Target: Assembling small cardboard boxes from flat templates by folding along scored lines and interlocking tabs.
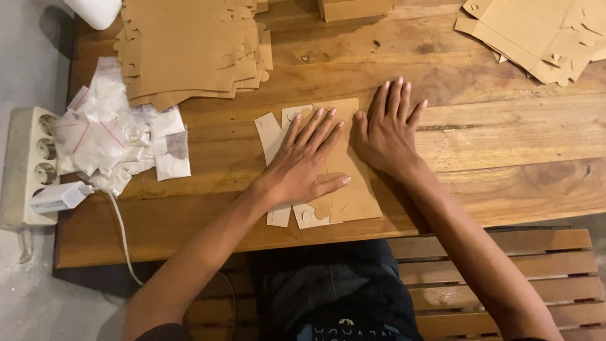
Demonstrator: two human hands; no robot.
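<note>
Near the table's (505, 177) front edge: flat card blank (344, 183), pressed by left hand (303, 165) and right hand (386, 136), both open, palms down, side by side. Best creased with even pressure. Card stacks (189, 50) along far edge; white packets (113, 136) at left edge.

Wooden table (492, 158) taken as landmark. At its far left, a stack of flat brown card cut-outs (189, 47). At its far right corner, a second spread of the same cut-outs (543, 38). On its left part, a heap of small clear plastic bags (117, 136). Off its left edge, a white power strip (28, 165) with a white adapter (60, 197) plugged in. Below its near edge, a slatted wooden bench (492, 265).
</note>
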